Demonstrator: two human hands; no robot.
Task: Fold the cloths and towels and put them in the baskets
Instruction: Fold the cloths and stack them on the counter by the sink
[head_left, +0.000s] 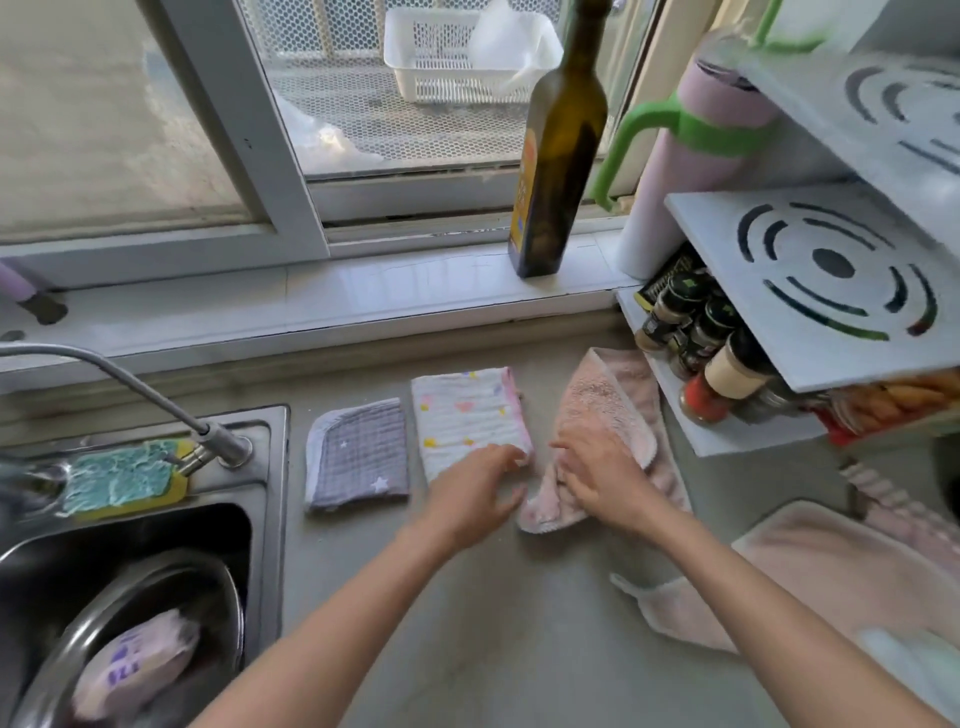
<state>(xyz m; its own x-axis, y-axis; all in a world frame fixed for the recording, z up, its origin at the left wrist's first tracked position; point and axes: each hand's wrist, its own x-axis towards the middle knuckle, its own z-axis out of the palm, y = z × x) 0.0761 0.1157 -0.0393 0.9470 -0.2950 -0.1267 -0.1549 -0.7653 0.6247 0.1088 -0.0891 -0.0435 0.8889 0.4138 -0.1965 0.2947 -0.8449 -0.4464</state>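
A folded grey cloth with white stars lies on the counter beside the sink. To its right lies a folded white cloth with coloured hearts and a pink edge. A fluffy pink towel lies crumpled further right. My left hand touches the near right corner of the white cloth with its fingertips. My right hand rests flat on the pink towel with fingers spread. Another pink towel lies at the near right. A white basket stands outside the window.
A steel sink with a pot, a faucet and a sponge fills the left. A dark oil bottle stands on the windowsill. A white spice rack with jars stands at the right, next to a pink tumbler.
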